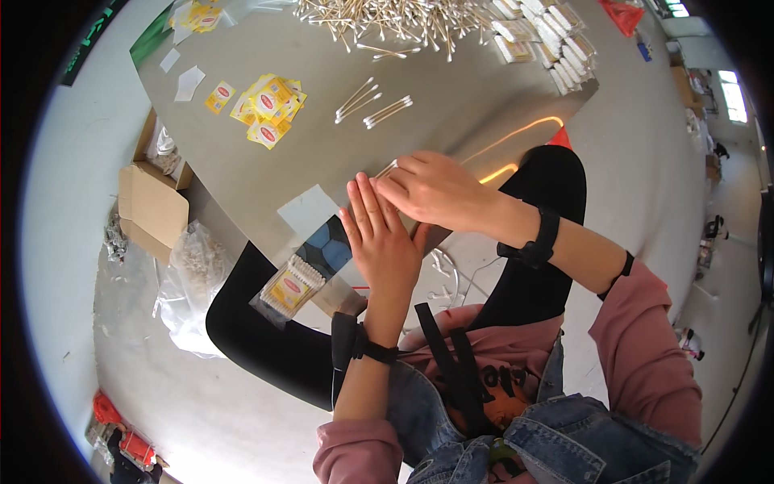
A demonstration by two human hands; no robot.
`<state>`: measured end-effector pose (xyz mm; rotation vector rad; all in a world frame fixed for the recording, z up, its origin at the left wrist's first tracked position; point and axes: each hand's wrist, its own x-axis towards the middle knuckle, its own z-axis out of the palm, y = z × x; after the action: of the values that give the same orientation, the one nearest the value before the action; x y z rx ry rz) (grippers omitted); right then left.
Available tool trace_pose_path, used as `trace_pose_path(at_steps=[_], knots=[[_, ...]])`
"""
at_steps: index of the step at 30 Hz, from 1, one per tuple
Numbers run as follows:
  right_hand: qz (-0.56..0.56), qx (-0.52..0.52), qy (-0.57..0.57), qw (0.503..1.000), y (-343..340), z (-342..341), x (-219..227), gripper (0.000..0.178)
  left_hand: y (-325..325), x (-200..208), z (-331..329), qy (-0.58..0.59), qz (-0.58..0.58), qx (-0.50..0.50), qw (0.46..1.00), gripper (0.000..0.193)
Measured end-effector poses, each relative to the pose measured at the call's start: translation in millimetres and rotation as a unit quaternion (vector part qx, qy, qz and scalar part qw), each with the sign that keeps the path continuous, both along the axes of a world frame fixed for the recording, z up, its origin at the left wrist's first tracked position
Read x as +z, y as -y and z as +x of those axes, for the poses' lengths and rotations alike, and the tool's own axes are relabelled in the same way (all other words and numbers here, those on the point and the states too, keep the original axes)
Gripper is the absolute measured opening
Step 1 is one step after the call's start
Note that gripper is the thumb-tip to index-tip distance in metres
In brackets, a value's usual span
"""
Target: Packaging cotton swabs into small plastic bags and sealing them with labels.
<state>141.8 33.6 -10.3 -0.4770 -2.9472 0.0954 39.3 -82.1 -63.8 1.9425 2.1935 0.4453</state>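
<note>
At the near edge of the table, my left hand [380, 242] lies with its fingers stretched out. Against its fingertips my right hand [435, 192] is curled closed, and a few cotton swabs [388, 168] poke out from under its fingers; the rest of them is hidden. Beyond the hands, two small groups of loose swabs [389, 111] lie on the grey tabletop. To the left of my left hand are a white card [310, 211] and a dark blue patterned piece [326, 246]. A clear pack of swabs with a yellow label [288, 290] sits beside my left leg.
A big heap of loose swabs [403, 20] covers the far side of the table [218, 153]. Bundled swab packs [556, 44] are stacked at the far right. Yellow label cards [270, 105] lie left of centre. An opened cardboard box [149, 202] and plastic bags [193, 278] stand at the left.
</note>
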Motion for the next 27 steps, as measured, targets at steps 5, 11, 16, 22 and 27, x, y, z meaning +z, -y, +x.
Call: trace_pose_path(at_steps=[5,11,16,22,27], knots=[[0.15,0.048,0.015,0.987,4,-13,-11,0.031,-1,0,2,-0.005,0.008,0.001,1.0,0.082],[0.19,0.059,0.026,0.98,5,-15,-18,0.031,0,-2,1,0.0,-0.001,0.003,1.0,0.081],[0.181,0.067,0.004,0.981,4,-8,-16,0.029,0,-3,1,-0.004,0.021,0.008,1.0,0.081],[0.152,0.048,0.061,0.985,4,-10,-12,0.022,0,-5,1,0.007,0.031,0.001,0.999,0.087],[0.119,-0.072,0.091,0.986,-29,44,46,0.012,0,0,-1,0.038,0.03,-0.003,0.999,0.09]])
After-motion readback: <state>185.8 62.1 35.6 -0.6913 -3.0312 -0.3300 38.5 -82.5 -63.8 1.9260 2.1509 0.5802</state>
